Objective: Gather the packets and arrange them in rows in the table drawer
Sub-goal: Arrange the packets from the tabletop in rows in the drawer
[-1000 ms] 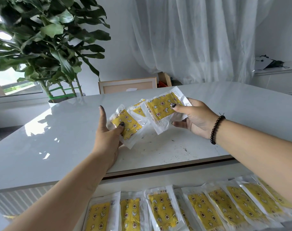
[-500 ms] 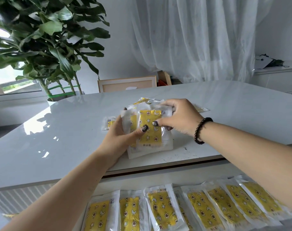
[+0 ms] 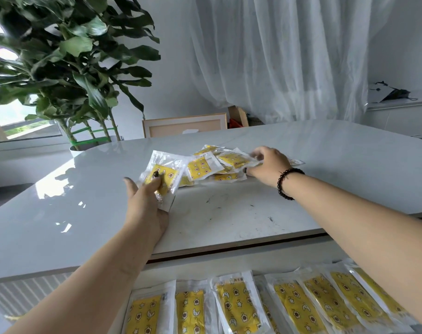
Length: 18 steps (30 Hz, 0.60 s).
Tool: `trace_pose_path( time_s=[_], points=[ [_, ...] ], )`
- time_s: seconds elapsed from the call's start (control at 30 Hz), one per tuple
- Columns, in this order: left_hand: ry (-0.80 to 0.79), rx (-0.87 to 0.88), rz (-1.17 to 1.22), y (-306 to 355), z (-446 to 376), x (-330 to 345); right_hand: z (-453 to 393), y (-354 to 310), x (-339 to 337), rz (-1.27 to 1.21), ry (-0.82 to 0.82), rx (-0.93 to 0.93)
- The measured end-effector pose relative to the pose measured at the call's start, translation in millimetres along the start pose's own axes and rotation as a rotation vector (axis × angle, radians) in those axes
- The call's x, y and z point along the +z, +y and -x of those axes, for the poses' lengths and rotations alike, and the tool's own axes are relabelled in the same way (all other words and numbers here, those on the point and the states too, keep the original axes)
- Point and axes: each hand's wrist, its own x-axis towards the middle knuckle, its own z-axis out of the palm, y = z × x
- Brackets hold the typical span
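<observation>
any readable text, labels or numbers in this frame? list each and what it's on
None can be read.
Packets in the drawer: small dark print on the top edge of one, a small printed patch on another, both too blurred to read.
Packets held in the left hand: patterned only, no legible text.
Pile on the table under the right hand: star and moon pattern, no readable words.

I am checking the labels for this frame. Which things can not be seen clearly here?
- Head view: how many packets the left hand holds; they overlap.
- Loose pile: its count; the right hand covers part.
- Drawer row: the bottom edge and the right forearm cut it off.
- Packet print: too small.
</observation>
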Motion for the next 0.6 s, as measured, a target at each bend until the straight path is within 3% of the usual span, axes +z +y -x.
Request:
trace_pose_path(
  time_s=[0.1,0.5,0.6],
  points=[
    [-0.042,-0.021,-0.014,0.9,5.4,2.3,-9.2,7.7,16.3,0.165,-0.120,-0.033],
    [-0.037,0.004,-0.068,2.8,11.7,4.8,-2.7,-44.3,53.4,0.492,-0.055,-0.394],
    [-0.023,0.008,-0.078,4.5,13.2,3.9,-9.3,-60.4,55.3,0.574,-0.091,-0.351]
  ],
)
